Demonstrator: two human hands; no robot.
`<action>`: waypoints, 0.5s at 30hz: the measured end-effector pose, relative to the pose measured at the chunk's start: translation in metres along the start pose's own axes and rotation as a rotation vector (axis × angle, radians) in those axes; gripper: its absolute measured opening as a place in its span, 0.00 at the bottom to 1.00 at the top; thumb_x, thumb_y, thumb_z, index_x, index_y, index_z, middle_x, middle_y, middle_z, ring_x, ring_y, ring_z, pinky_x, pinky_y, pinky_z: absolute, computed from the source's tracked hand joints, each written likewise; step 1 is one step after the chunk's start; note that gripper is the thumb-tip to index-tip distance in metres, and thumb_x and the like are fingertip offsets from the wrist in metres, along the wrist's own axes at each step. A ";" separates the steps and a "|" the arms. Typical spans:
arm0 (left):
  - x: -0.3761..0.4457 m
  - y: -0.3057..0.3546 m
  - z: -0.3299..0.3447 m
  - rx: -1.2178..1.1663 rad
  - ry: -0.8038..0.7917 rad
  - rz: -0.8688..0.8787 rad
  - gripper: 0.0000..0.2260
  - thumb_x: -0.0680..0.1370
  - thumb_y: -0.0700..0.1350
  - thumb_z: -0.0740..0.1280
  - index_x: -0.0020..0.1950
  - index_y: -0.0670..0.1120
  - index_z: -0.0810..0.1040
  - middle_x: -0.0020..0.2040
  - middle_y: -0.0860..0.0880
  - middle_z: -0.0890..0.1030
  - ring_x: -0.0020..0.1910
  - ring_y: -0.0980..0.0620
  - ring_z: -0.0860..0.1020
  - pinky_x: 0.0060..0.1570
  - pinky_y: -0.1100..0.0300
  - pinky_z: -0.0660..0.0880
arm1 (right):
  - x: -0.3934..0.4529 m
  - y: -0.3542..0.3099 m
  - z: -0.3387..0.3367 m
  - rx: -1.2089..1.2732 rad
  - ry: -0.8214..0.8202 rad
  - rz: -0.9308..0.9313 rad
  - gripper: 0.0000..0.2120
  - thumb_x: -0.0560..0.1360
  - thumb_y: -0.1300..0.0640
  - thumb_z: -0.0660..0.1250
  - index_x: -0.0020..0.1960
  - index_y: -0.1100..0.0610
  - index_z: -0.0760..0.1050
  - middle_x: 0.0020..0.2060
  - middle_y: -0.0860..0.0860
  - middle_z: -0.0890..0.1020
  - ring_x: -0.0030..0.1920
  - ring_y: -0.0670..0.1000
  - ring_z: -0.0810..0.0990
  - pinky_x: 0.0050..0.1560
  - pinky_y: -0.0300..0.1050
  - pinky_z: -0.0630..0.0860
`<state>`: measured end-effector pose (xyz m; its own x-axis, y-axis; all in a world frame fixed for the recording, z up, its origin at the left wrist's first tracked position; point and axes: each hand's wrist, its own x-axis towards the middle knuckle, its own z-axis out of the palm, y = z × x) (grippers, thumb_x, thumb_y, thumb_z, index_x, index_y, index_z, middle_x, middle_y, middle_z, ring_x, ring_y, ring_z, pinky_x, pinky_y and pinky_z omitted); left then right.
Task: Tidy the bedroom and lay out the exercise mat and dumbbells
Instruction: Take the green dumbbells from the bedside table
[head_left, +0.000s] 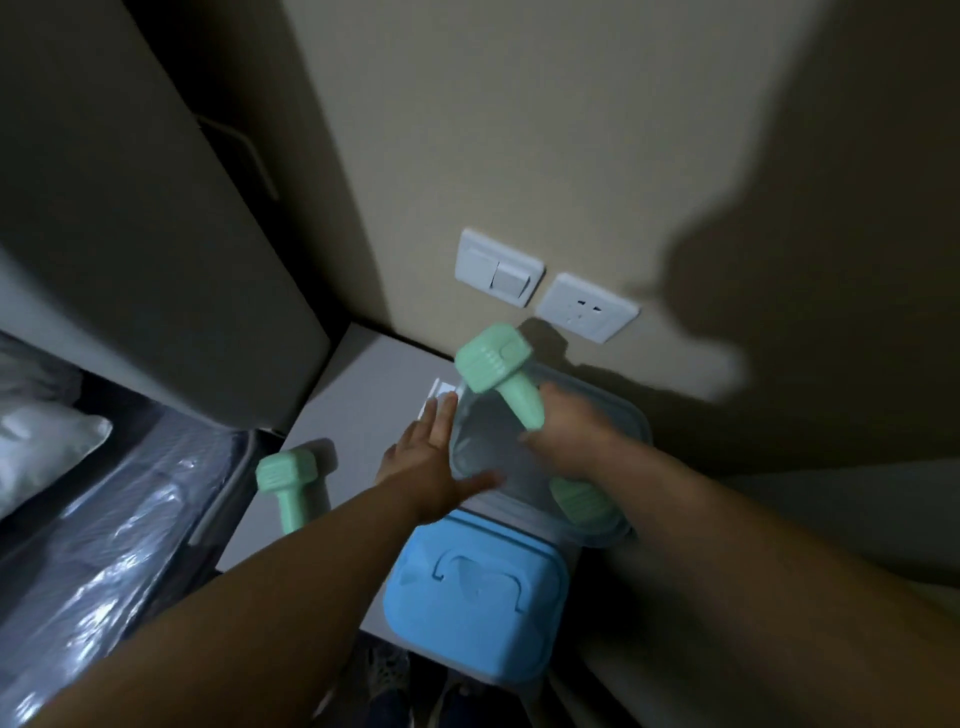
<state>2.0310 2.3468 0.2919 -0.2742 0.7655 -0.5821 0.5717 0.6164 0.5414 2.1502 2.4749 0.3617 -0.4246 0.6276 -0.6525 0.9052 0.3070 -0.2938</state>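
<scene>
Mint-green plastic fills my right hand (569, 441): my fingers are wrapped round the handle of one dumbbell (511, 387), which I hold tilted above the clear bin (631, 519). My left hand (434, 462) lies flat with fingers spread against the bin's near wall, steadying it. A second dumbbell (288, 480) stands on the grey cabinet top (363, 384), left of the bin and its blue lid (475, 603). I judge this the fetching step; next I need to carry both weights clear, and I see no mat.

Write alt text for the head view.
The right hand grips a mint-green dumbbell over a clear container, which the open left hand steadies. A second dumbbell stands on the nightstand.
</scene>
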 end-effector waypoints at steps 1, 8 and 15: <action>-0.001 0.008 -0.006 -0.117 0.019 -0.002 0.45 0.70 0.70 0.61 0.76 0.58 0.39 0.78 0.53 0.42 0.77 0.51 0.50 0.73 0.54 0.52 | -0.005 -0.008 -0.005 0.018 0.025 -0.010 0.21 0.75 0.54 0.67 0.65 0.58 0.68 0.62 0.58 0.75 0.61 0.59 0.75 0.55 0.47 0.71; -0.045 0.022 -0.058 -0.814 0.176 -0.107 0.21 0.76 0.61 0.63 0.56 0.45 0.76 0.54 0.43 0.80 0.48 0.49 0.79 0.53 0.56 0.74 | -0.047 -0.087 0.018 0.104 0.037 -0.191 0.15 0.75 0.55 0.65 0.60 0.57 0.71 0.53 0.56 0.80 0.54 0.58 0.79 0.45 0.42 0.70; -0.056 -0.054 -0.057 -0.899 0.218 -0.395 0.22 0.78 0.60 0.59 0.58 0.41 0.72 0.55 0.38 0.79 0.53 0.38 0.79 0.50 0.46 0.79 | -0.037 -0.096 0.082 0.010 0.042 -0.340 0.22 0.77 0.53 0.62 0.68 0.59 0.65 0.66 0.58 0.68 0.67 0.58 0.67 0.65 0.47 0.64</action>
<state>1.9715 2.2810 0.3299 -0.5051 0.4381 -0.7436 -0.3615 0.6750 0.6432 2.0801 2.3636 0.3565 -0.7025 0.5193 -0.4866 0.7115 0.4971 -0.4967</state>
